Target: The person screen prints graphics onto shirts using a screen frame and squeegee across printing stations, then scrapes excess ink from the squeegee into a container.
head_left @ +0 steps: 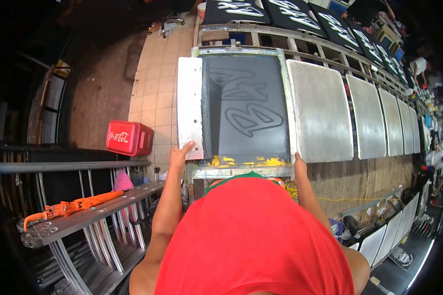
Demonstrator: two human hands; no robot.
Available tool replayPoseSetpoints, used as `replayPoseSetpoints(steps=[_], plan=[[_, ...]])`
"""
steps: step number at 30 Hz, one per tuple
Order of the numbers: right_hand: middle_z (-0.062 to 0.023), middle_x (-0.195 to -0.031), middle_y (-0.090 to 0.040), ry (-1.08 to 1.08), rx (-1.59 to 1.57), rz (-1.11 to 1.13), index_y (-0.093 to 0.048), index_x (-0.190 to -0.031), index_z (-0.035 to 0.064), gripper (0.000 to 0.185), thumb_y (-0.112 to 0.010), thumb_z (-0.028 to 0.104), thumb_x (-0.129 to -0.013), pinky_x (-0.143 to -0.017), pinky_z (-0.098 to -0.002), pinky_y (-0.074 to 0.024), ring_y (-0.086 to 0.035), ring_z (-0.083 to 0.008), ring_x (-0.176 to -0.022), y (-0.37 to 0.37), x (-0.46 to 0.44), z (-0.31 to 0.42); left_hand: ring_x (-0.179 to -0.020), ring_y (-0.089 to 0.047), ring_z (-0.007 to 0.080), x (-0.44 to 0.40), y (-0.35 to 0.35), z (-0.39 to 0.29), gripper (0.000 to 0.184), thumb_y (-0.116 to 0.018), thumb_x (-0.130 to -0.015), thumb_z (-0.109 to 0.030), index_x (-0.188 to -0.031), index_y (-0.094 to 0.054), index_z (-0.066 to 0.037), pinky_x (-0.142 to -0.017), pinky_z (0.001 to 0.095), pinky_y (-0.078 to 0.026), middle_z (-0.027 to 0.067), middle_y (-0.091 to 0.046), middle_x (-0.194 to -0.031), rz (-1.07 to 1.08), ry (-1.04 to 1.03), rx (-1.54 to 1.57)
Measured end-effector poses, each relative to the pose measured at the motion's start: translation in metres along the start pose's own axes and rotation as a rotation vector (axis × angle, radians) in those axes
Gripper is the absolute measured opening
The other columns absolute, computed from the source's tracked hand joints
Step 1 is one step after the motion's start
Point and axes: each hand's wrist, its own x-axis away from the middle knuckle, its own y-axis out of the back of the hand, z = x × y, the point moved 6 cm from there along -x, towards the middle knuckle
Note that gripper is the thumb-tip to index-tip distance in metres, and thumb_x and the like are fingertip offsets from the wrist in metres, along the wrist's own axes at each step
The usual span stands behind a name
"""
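Observation:
In front of me lies a screen-printing frame (283,98) with dark grey mesh (236,145) that carries outlined lettering. Yellow ink smears (275,161) mark the mesh's near end. A pale strip with small holes (189,108) runs along the frame's left side. My left hand (180,156) grips the near corner of this strip, its thumb on top and its other fingers mostly hidden. My right hand (300,168) holds the near right corner of the frame, with part of its fingers hidden.
Bare grey platens (322,110) line up to the right. Black printed shirts (293,17) lie along the far rack. On the left are a red Coca-Cola cooler (129,138), a metal ladder (98,209) and an orange umbrella (74,206). Another person (419,66) is far right.

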Motion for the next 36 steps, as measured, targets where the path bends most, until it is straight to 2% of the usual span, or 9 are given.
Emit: replayPoseSetpoints(steps=[11,14,17,18,21,22,24,27,36], plan=[[-0.0227,-0.153,-0.047,0.009,-0.185,-0.116,-0.051,-0.144,-0.0074,0.082,-0.061,0.056,-0.094,-0.116,-0.0440,-0.0321,-0.046,-0.0329,-0.140,0.013,0.019,-0.014,-0.090,-0.068,0.0152,0.010,-0.014,0.000,0.034,-0.080,-0.088,-0.026,-0.107,-0.073,0.001,-0.081,0.0324,-0.054,0.0073,-0.074,-0.100,0.085,-0.134,-0.175],[-0.0144,-0.139,-0.058,0.390,-0.178,-0.243,-0.057,-0.139,-0.0030,0.071,-0.060,0.054,-0.096,-0.110,-0.0401,-0.0371,-0.053,-0.0270,-0.127,0.072,-0.031,-0.080,-0.086,-0.070,0.0138,0.027,-0.078,-0.033,0.025,-0.080,-0.088,-0.022,-0.102,-0.075,-0.002,-0.081,0.0316,-0.055,0.0057,-0.076,-0.094,0.283,-0.142,-0.136],[-0.0082,-0.121,-0.062,0.113,-0.791,-0.331,-0.060,-0.129,0.0040,0.056,-0.056,0.050,-0.099,-0.104,-0.0376,-0.0414,-0.057,-0.0242,-0.114,0.124,0.060,-0.063,-0.083,-0.069,0.0121,0.026,-0.155,-0.029,0.022,-0.075,-0.090,-0.029,-0.092,-0.080,-0.007,-0.079,0.0310,-0.054,0.0029,-0.077,-0.088,0.445,-0.140,-0.484],[-0.0075,-0.121,-0.062,0.152,-0.779,-0.346,-0.061,-0.128,0.0051,0.053,-0.053,0.049,-0.100,-0.103,-0.0390,-0.0426,-0.058,-0.0244,-0.113,0.150,0.066,-0.080,-0.082,-0.071,0.0130,0.033,-0.185,-0.033,0.022,-0.077,-0.088,-0.030,-0.094,-0.080,-0.009,-0.080,0.0315,-0.054,0.0034,-0.077,-0.089,0.534,-0.176,-0.479],[-0.0098,-0.130,-0.059,0.194,-0.735,-0.422,-0.056,-0.135,0.0072,0.053,-0.045,0.046,-0.101,-0.095,-0.0472,-0.0507,-0.059,-0.0295,-0.115,0.231,0.121,-0.140,-0.086,-0.074,0.0217,0.051,-0.270,-0.012,0.039,-0.080,-0.082,-0.041,-0.101,-0.079,-0.007,-0.080,0.0354,-0.056,0.0098,-0.078,-0.090,0.747,-0.256,-0.441],[-0.0099,-0.129,-0.060,0.194,-0.733,-0.455,-0.056,-0.135,0.0074,0.054,-0.044,0.047,-0.101,-0.096,-0.0472,-0.0505,-0.060,-0.0300,-0.115,0.260,0.134,-0.184,-0.084,-0.074,0.0284,0.066,-0.288,-0.019,0.051,-0.082,-0.076,-0.050,-0.103,-0.079,-0.008,-0.080,0.0385,-0.056,0.0160,-0.076,-0.089,0.844,-0.113,-0.451],[-0.0111,-0.130,-0.061,0.140,-0.713,-0.584,-0.056,-0.135,0.0080,0.057,-0.041,0.049,-0.099,-0.098,-0.0476,-0.0500,-0.060,-0.0320,-0.116,0.282,0.175,-0.224,-0.086,-0.073,0.0347,0.076,-0.334,0.017,0.061,-0.083,-0.072,-0.057,-0.105,-0.079,-0.007,-0.082,0.0419,-0.056,0.0226,-0.074,-0.092,0.952,-0.241,-0.579],[-0.0121,-0.131,-0.061,0.040,-0.712,-0.741,-0.056,-0.136,0.0083,0.059,-0.040,0.051,-0.099,-0.098,-0.0481,-0.0497,-0.061,-0.0336,-0.117,0.253,0.269,-0.204,-0.097,-0.072,0.0362,0.110,-0.367,0.019,0.071,-0.082,-0.070,-0.058,-0.100,-0.075,0.006,-0.093,0.0421,-0.052,0.0277,-0.073,-0.094,1.111,-0.249,-0.435],[-0.0122,-0.130,-0.061,-0.226,-0.996,-0.703,-0.055,-0.137,0.0082,0.061,-0.040,0.053,-0.098,-0.097,-0.0491,-0.0504,-0.061,-0.0340,-0.116,0.235,0.307,-0.284,-0.117,-0.063,0.0373,0.135,-0.399,0.016,0.082,-0.080,-0.071,-0.058,-0.115,-0.071,0.010,-0.111,0.0435,-0.039,0.0302,-0.070,-0.112,1.374,-0.238,-0.575]])
